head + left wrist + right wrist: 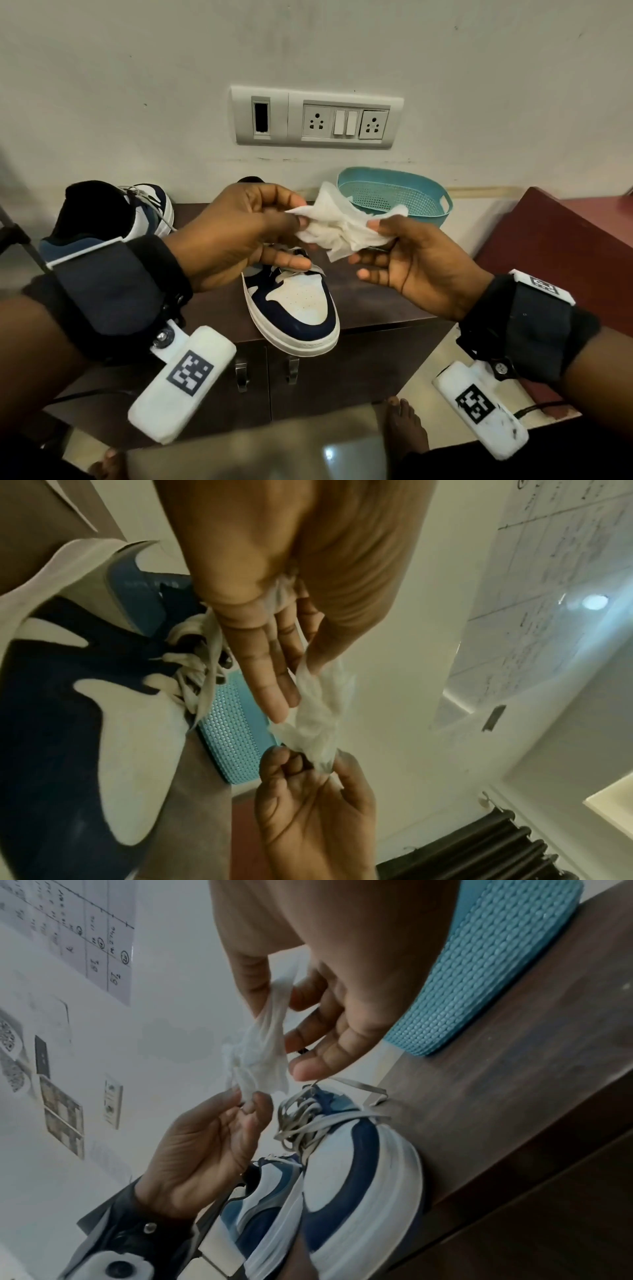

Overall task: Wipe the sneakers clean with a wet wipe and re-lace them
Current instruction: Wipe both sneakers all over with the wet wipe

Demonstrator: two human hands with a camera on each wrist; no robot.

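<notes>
We held the wet wipe (337, 224) up in the air with both hands, just above the near sneaker (294, 305). Our left hand (239, 236) pinched one edge of it between thumb and first finger, and the other fingers (270, 685) stuck out almost straight. Our right hand (411, 267) pinched the other edge the same way, with the rest of its fingers loosely bent. The wipe was crumpled and bunched in the middle.

We think the job right then was to open the wipe out flat. To do that well, we would pull the two edges gently apart, not fast, because a wet wipe is thin and may tear. A flat wipe cleans more of the shoe in one go. Then we would press it on the white toe and rub.

The near sneaker sat on the dark brown counter (376, 301), with its toe poking over the front edge. Its laces (308, 1118) looked loose and messy. The other sneaker (113, 219) stood at the left on the same counter. A blue basket (424, 202) with small holes sat at the back, by the wall. On the pale wall above was a white switch and socket plate (317, 118). A dark red surface (548, 233) stood to the right.
</notes>
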